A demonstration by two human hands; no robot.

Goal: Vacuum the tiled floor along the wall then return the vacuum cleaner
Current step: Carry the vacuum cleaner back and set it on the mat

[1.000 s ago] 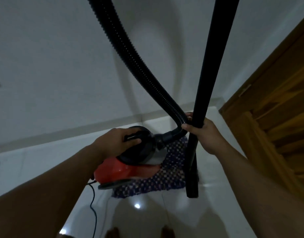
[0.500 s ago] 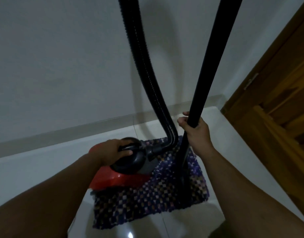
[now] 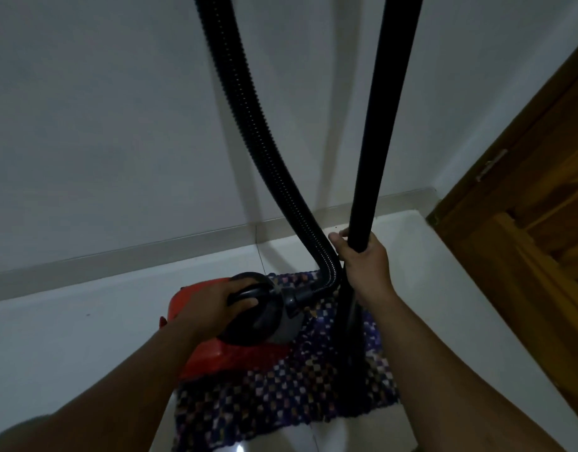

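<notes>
A white wall [image 3: 101,125] meets the pale tiled floor [image 3: 69,337], wooden door [image 3: 526,239] at right. On a checkered mat [image 3: 281,396] sits the red vacuum cleaner [image 3: 216,353]; left hand [image 3: 212,305] grips its black handle [image 3: 248,293], right hand [image 3: 366,265] grips the upright tube [image 3: 379,125] beside the ribbed hose [image 3: 248,125].

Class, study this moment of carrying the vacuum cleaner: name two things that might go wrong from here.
1. The ribbed hose loops up out of view beside the rigid tube; it might snag or swing.
2. The right hand and left hand are both occupied, and the patterned mat lies on glossy tile underfoot; it may slip.
</notes>
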